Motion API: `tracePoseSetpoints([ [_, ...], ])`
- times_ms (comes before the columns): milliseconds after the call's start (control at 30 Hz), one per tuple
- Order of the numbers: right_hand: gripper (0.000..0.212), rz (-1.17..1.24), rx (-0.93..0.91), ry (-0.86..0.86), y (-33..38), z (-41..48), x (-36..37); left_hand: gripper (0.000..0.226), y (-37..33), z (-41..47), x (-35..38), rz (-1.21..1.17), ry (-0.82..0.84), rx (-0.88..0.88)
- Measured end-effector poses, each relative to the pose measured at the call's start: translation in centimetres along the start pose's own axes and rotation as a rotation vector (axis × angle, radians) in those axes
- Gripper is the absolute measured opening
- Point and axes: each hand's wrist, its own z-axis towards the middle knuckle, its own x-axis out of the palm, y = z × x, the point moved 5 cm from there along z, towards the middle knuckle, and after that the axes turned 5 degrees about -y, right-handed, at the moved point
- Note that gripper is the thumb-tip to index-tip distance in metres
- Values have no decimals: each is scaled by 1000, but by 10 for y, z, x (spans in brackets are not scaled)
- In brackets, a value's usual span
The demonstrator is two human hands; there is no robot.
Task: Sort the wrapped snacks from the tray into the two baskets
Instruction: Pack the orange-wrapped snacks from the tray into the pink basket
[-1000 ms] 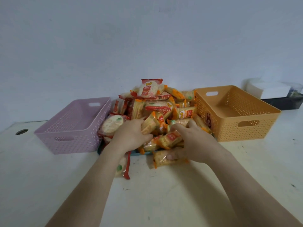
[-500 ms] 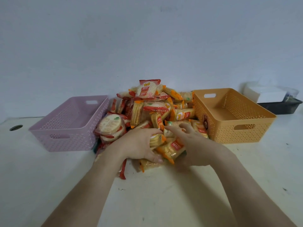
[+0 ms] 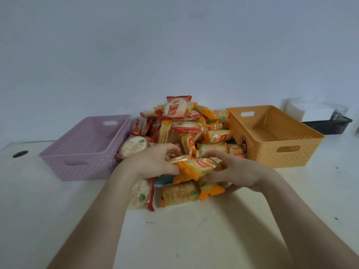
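Observation:
A heap of wrapped snacks (image 3: 186, 129) in red and orange wrappers covers a tray; only a teal bit of the tray (image 3: 165, 179) shows under it. A pink basket (image 3: 85, 150) stands left of the heap, an orange basket (image 3: 275, 136) right of it, and neither holds anything. At the heap's near edge my left hand (image 3: 153, 162) and my right hand (image 3: 237, 171) both grip orange-wrapped snacks (image 3: 198, 167), the right hand holding a bundle of them. A round red-edged snack (image 3: 140, 193) and an orange-wrapped snack (image 3: 179, 194) lie on the table in front.
The white table (image 3: 184, 233) has a dark round hole (image 3: 20, 153) at the far left. A black tray with a white box (image 3: 320, 117) sits at the back right beside the orange basket. A plain wall stands behind.
Both hands have gathered orange-wrapped snacks at the front of the heap and lifted them slightly. A couple of packets now lie on the table in front.

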Motion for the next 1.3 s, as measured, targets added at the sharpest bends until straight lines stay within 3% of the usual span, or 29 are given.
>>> tracePoseSetpoints([
  [133,76,-506,13,-58,18,-16,10,51,-5,-26,13,304,19,5],
  [233,81,-664,-40,-164,23,-23,22,76,1,-39,35,347,18,7],
  [333,79,-505,-117,-262,17,-24,29,84,8,-40,45,119,-69,33],
  [400,80,-231,-152,-282,11,-24,31,84,9,-40,54,-74,-89,48],
  [500,74,340,-96,-66,5,-25,43,78,11,-43,67,-422,-72,-51],
  [567,56,560,-85,70,7,-28,52,78,11,-48,70,-547,-100,-52],
  [667,37,651,-152,108,25,-35,63,71,11,-59,58,-641,-193,4],
  [867,38,782,-245,62,103,-30,80,48,9,-85,-14,-794,-386,87],
  [1067,24,773,-138,83,204,32,123,28,40,-90,-114,-719,-674,-36],
  [1133,39,730,-138,57,228,54,136,20,60,-85,-137,-712,-731,-120],
  [1200,81,760,-144,61,239,73,140,24,76,-79,-153,-779,-749,-109],
  [1233,92,767,-128,47,240,78,142,32,85,-77,-157,-822,-757,-109],
  [1300,81,823,-108,-3,236,82,136,77,97,-74,-157,-878,-761,-167],
])
